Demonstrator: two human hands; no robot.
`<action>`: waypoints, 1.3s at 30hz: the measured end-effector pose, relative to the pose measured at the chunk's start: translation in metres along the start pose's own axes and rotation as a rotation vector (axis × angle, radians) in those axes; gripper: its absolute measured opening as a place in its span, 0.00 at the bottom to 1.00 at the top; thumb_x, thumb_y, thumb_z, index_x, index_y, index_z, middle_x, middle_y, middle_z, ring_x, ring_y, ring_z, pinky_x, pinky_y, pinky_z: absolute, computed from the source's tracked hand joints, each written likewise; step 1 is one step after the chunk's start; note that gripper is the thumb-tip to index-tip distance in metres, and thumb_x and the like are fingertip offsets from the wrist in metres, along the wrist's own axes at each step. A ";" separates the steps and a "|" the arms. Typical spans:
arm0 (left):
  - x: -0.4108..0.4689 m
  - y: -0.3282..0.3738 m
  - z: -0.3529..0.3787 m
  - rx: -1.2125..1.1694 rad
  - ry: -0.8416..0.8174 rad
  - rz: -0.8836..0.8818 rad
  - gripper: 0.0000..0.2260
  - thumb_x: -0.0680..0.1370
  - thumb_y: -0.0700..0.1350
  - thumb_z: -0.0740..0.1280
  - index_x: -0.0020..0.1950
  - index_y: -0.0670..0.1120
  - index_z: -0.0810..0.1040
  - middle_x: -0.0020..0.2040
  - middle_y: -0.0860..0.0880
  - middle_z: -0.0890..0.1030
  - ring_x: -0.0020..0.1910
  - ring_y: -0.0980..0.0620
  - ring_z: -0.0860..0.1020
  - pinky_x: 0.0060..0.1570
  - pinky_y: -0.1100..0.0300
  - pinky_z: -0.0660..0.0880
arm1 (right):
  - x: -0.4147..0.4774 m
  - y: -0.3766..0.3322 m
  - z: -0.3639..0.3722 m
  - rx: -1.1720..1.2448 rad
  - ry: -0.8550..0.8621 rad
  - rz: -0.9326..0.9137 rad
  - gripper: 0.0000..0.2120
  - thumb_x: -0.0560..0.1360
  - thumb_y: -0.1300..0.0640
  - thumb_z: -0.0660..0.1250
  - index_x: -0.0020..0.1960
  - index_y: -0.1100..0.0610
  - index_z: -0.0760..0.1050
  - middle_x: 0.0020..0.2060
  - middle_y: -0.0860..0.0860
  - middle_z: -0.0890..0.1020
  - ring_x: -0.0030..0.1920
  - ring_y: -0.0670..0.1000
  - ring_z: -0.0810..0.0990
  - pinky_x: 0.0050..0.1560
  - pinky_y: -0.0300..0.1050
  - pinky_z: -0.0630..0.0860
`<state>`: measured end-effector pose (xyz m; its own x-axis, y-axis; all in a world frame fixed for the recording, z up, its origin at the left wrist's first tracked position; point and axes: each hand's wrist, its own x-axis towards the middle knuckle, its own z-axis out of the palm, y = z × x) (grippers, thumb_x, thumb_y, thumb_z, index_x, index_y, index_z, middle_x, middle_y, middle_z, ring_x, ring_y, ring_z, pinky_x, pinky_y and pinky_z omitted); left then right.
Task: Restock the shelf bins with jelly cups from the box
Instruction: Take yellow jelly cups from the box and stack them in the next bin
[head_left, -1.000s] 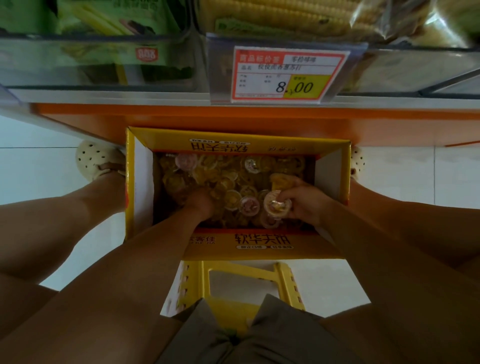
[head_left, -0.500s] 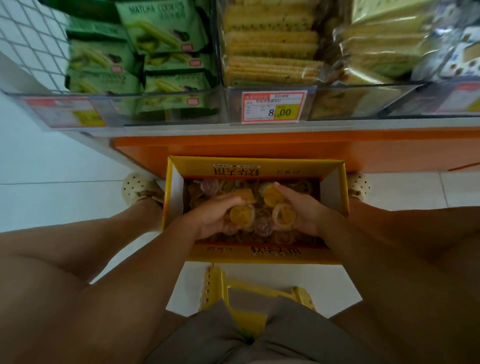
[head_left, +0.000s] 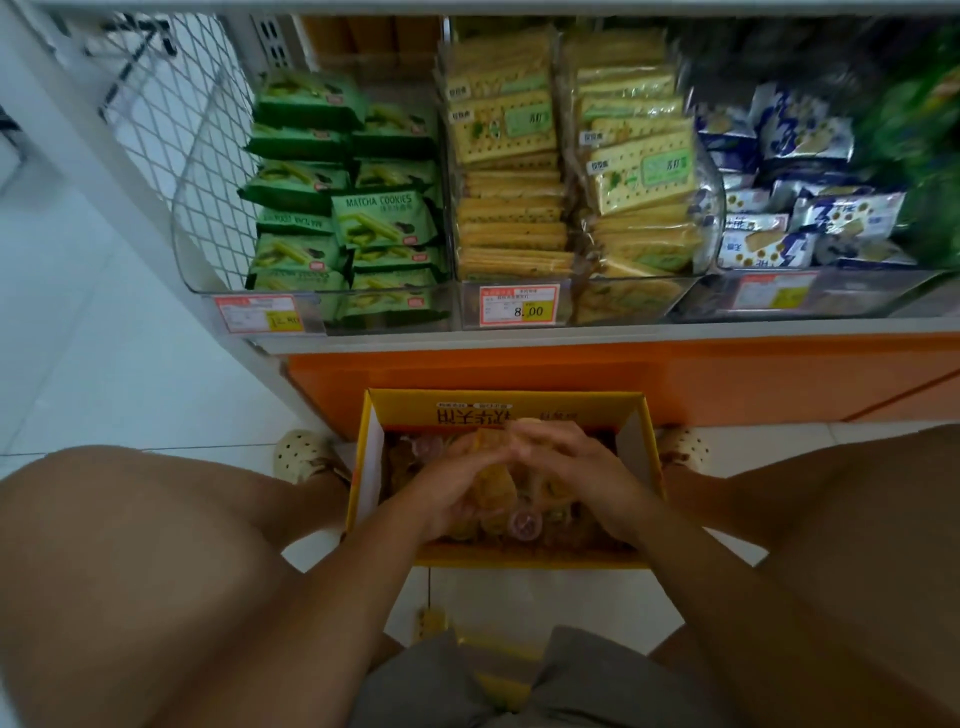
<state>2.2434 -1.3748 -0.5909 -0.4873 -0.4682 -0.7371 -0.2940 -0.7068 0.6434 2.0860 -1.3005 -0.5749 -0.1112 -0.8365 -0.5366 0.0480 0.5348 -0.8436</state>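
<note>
Store aisle, viewed from beside a seated person: a white tiled floor (head_left: 104, 364) runs under a shelf (head_left: 571, 340) set on an orange plinth (head_left: 727, 384), and the person's bare left thigh (head_left: 130, 545) and right thigh (head_left: 857, 519) spread to either side. Along the shelf front stand clear bins (head_left: 208, 249): the left one is packed with green matcha cookie packs (head_left: 382, 218), the middle one with yellow cracker packs (head_left: 519, 228) and the right one with blue-and-white biscuit packs (head_left: 810, 218); stock farther right is too blurred to name. An open yellow box (head_left: 498, 410) sits on the floor between the feet, just in front of the plinth. A yellow stool (head_left: 498, 675) shows between the legs of grey shorts (head_left: 597, 686). Over the box the left hand (head_left: 452, 493) and right hand (head_left: 571, 467) are cupped toward each other, fingers curled and fingertips meeting. Cream perforated clogs, left clog (head_left: 298, 457) and right clog (head_left: 685, 444), flank the box. Price tags are clipped to the bin fronts: the middle tag (head_left: 519, 306) reads 8.00, while the left tag (head_left: 260, 314) and right tag (head_left: 771, 291) are illegible. Jelly cups (head_left: 524, 522) lie loose inside the box, and a mostly yellow heap (head_left: 496, 483) of them is clasped between the two palms, raised above the rest
</note>
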 end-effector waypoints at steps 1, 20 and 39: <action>-0.002 0.002 0.002 -0.017 0.014 0.016 0.20 0.72 0.52 0.74 0.63 0.55 0.76 0.62 0.47 0.78 0.56 0.47 0.78 0.37 0.57 0.79 | -0.004 -0.004 0.000 0.015 0.029 -0.006 0.11 0.78 0.47 0.64 0.59 0.42 0.80 0.63 0.44 0.71 0.62 0.46 0.73 0.45 0.38 0.77; -0.183 0.219 0.043 0.477 0.134 0.913 0.16 0.72 0.49 0.75 0.52 0.63 0.72 0.40 0.68 0.80 0.38 0.69 0.78 0.34 0.74 0.73 | -0.125 -0.265 -0.040 -0.172 0.447 -0.629 0.05 0.75 0.60 0.70 0.43 0.51 0.83 0.34 0.52 0.84 0.32 0.48 0.80 0.32 0.41 0.77; -0.226 0.308 0.021 0.577 0.411 1.130 0.16 0.70 0.52 0.75 0.53 0.62 0.72 0.47 0.72 0.77 0.42 0.69 0.78 0.35 0.76 0.71 | -0.039 -0.493 -0.074 -1.328 0.258 -0.199 0.17 0.76 0.51 0.68 0.63 0.55 0.78 0.64 0.50 0.76 0.63 0.52 0.74 0.65 0.47 0.70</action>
<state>2.2456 -1.4753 -0.2218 -0.4407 -0.8414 0.3127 -0.2492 0.4494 0.8579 1.9935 -1.5229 -0.1368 -0.1912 -0.9444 -0.2674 -0.9544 0.2425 -0.1741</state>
